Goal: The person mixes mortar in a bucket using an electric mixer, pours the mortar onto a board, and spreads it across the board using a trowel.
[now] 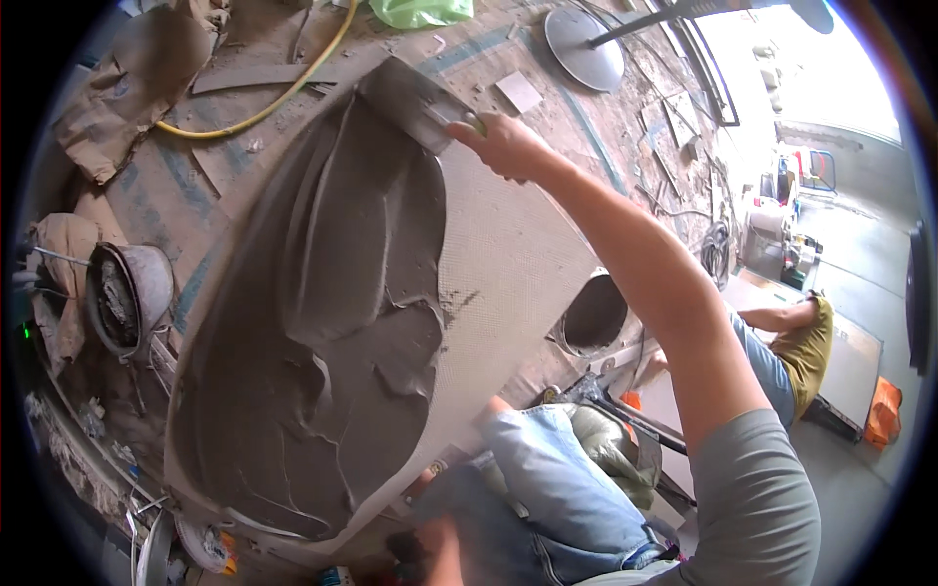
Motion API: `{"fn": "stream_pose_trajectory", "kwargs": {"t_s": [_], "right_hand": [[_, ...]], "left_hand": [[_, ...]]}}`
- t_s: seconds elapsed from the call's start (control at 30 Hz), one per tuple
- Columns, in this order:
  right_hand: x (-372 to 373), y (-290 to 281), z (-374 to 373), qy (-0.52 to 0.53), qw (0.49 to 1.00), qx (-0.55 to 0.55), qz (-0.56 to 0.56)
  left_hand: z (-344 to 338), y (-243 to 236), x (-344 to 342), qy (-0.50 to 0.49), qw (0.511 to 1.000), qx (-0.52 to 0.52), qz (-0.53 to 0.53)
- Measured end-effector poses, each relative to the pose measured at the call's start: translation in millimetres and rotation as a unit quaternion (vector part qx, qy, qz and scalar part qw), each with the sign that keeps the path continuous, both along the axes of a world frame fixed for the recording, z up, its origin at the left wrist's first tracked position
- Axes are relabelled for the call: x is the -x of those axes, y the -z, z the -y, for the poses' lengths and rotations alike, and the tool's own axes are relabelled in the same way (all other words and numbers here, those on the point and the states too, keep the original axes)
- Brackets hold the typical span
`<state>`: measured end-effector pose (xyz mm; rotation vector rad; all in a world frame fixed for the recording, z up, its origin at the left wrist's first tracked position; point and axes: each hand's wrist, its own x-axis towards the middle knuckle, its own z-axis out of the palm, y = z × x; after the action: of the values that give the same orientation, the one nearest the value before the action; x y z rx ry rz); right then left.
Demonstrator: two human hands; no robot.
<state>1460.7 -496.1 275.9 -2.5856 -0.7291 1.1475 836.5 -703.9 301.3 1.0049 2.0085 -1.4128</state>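
My right hand (503,146) is closed around the handle of a flat rectangular trowel (405,93) at the far end of a large slab (508,249). The trowel's blade rests on wet dark-grey mortar (342,225), which covers the slab's left and middle in smooth sweeps and raised ridges. A bare strip of the slab, pale with a fine mesh texture, shows along the right. Near the lower edge my left hand (440,537) is blurred beside my jeans, its fingers unreadable.
A mortar-stained bucket (137,293) stands left of the slab; another round dark container (594,313) sits at its right. Beyond lie a yellow hose (254,122), a round metal base with a pole (584,49) and a tile piece (519,92). Another person (801,352) is at the right.
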Motion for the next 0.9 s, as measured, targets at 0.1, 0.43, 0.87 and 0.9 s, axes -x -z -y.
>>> {"fn": "stream_pose_trajectory", "kwargs": {"t_s": [0.1, 0.43, 0.87, 0.9], "right_hand": [[-1.4, 21.7, 3.2, 0.034, 0.999, -0.001, -0.016], [-6.1, 24.9, 18.1, 0.026, 0.971, -0.069, 0.228], [-38.2, 37.9, 19.1, 0.101, 0.987, -0.02, 0.123], [-35.5, 35.0, 16.5, 0.056, 0.972, -0.049, 0.225]], "left_hand": [[-3.8, 16.7, -7.9, 0.015, 1.0, -0.003, 0.003], [-9.0, 42.8, -25.1, 0.055, 0.998, 0.001, 0.02], [-2.9, 46.4, -36.1, 0.076, 0.996, 0.006, 0.037], [-2.6, 47.5, -35.6, 0.075, 0.997, 0.005, 0.036]]}}
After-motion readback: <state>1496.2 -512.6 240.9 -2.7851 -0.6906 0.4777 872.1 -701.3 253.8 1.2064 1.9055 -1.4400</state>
